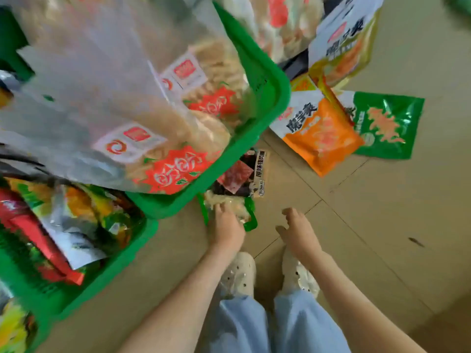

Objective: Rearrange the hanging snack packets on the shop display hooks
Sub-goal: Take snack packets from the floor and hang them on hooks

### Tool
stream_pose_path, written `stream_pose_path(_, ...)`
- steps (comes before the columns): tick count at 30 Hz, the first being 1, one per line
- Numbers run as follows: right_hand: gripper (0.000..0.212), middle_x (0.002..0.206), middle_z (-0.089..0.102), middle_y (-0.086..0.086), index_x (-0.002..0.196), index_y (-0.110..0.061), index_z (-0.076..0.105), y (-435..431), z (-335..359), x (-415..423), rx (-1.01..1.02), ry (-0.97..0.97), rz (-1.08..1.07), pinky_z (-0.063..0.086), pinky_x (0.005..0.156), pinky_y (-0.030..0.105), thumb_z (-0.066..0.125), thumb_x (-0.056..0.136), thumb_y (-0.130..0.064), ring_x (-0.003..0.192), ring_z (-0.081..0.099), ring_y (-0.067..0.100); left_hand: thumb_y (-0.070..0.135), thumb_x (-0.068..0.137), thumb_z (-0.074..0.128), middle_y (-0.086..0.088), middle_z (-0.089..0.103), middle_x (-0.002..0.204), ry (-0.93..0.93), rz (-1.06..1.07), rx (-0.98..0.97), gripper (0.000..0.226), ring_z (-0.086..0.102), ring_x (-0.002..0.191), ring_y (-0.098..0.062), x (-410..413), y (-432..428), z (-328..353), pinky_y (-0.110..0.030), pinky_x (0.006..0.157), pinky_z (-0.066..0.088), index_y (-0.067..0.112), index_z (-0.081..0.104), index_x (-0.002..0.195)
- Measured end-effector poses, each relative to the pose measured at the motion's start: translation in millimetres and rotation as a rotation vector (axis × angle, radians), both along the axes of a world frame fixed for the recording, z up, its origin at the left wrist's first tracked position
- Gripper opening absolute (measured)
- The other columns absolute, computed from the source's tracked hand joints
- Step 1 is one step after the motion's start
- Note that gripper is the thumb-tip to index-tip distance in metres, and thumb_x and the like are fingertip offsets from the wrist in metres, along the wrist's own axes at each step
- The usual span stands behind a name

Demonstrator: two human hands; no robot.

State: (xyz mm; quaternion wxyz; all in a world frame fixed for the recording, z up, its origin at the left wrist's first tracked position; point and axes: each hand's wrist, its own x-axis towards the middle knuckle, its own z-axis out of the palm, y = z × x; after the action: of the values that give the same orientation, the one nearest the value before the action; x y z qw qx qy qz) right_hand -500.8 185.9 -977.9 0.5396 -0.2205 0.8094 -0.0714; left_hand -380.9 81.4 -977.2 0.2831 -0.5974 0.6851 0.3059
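Note:
I look down at the floor. My left hand (226, 229) rests on a clear green-edged snack packet (251, 217) lying on the tiles, fingers curled onto it. Just beyond it lies a dark packet (244, 174) with a red patch. My right hand (298, 231) hovers to the right above the floor, fingers apart and holding nothing. An orange packet (323, 138), a green packet (387, 123) and a yellow-white packet (344, 47) lie further off at the right.
A green basket (267, 98) with large clear bags of pale snacks stands at upper left. A second green basket (114, 263) with mixed packets sits at lower left. My two white shoes (242, 273) stand on the tan tiled floor (382, 225).

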Motion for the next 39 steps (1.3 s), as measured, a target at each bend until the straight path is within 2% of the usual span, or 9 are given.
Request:
stream_pose_path(2,0.05,0.13,0.049,0.012,0.134,-0.009,0.039,-10,-48,16,-0.027,-0.048,-0.043,0.038,0.095,0.031,0.058,0.089,-0.02,0.119,0.046,0.024,0.015,0.087,0.057,-0.012,0.025,0.149,-0.065,0.291,0.055,0.064,0.036,0.131,-0.031,13,-7,-45,-0.04,0.107,0.035,0.004,0.025,0.141)
stream_pose_path(6,0.049,0.121,0.056,0.009,0.127,-0.009,0.045,-32,-111,44,-0.079,-0.195,-0.27,0.045,0.08,0.028,0.064,0.082,-0.014,0.104,0.054,0.022,0.019,0.096,0.051,-0.012,0.042,0.137,0.015,0.871,0.225,0.041,0.039,0.126,-0.022,37,-20,-103,-0.018,0.096,0.035,-0.004,0.042,0.129)
stream_pose_path(11,0.042,0.106,0.059,0.006,0.111,-0.011,0.059,-39,-141,65,-0.051,-0.139,-0.396,0.05,0.086,0.041,0.066,0.079,-0.036,0.099,0.056,0.024,0.044,0.084,0.065,0.001,0.027,0.148,0.131,0.983,0.201,0.079,0.029,0.136,-0.022,70,-23,-128,-0.035,0.106,0.026,0.01,0.028,0.145)
stream_pose_path(15,0.025,0.092,0.068,0.01,0.096,-0.009,0.065,-26,-113,58,0.009,-0.259,-0.386,0.054,0.077,0.038,0.059,0.089,-0.032,0.085,0.064,0.025,0.032,0.077,0.075,0.001,0.061,0.117,0.214,1.058,0.301,0.045,0.057,0.11,-0.024,73,-16,-104,-0.038,0.091,0.047,0.016,0.06,0.116)
stream_pose_path(18,0.022,0.091,0.068,0.009,0.098,-0.009,0.062,-7,-68,49,0.034,-0.297,-0.436,0.053,0.078,0.036,0.059,0.09,-0.029,0.081,0.065,0.024,0.022,0.078,0.074,-0.008,0.067,0.102,0.239,1.111,0.432,0.03,0.065,0.09,-0.027,64,-5,-62,-0.036,0.068,0.054,0.016,0.062,0.105)
stream_pose_path(27,0.01,0.08,0.063,0.003,0.096,-0.008,0.063,51,152,-3,0.028,-0.301,-0.492,0.043,0.053,0.016,0.061,0.089,-0.015,0.069,0.058,0.015,0.009,0.069,0.079,-0.014,0.068,0.107,0.31,1.054,0.67,0.048,0.062,0.104,-0.034,22,33,154,-0.047,0.086,0.052,0.005,0.058,0.112)
stream_pose_path(32,0.012,0.079,0.063,0.001,0.098,-0.012,0.061,57,313,-53,-0.124,-0.401,-0.615,0.047,0.053,0.014,0.063,0.087,-0.018,0.067,0.06,0.012,0.005,0.076,0.073,-0.009,0.072,0.079,0.459,0.899,0.727,0.013,0.068,0.069,-0.021,-30,20,311,-0.037,0.077,0.054,0.01,0.065,0.085)
stream_pose_path(36,0.032,0.106,0.059,0.001,0.118,-0.02,0.046,51,429,-97,-0.289,-0.45,-0.79,0.053,0.059,0.022,0.059,0.089,-0.021,0.086,0.061,0.019,0.007,0.071,0.079,0.001,0.068,0.091,0.593,0.699,0.646,0.03,0.062,0.088,-0.015,-78,9,424,-0.035,0.094,0.046,0.016,0.058,0.09)
stream_pose_path(39,0.036,0.103,0.067,0.002,0.121,-0.02,0.053,48,502,-128,-0.373,-0.478,-0.786,0.055,0.065,0.029,0.063,0.086,-0.02,0.082,0.065,0.02,0.023,0.062,0.085,-0.001,0.068,0.101,0.684,0.577,0.615,0.044,0.061,0.101,-0.02,-111,8,505,-0.038,0.096,0.046,0.016,0.06,0.098)
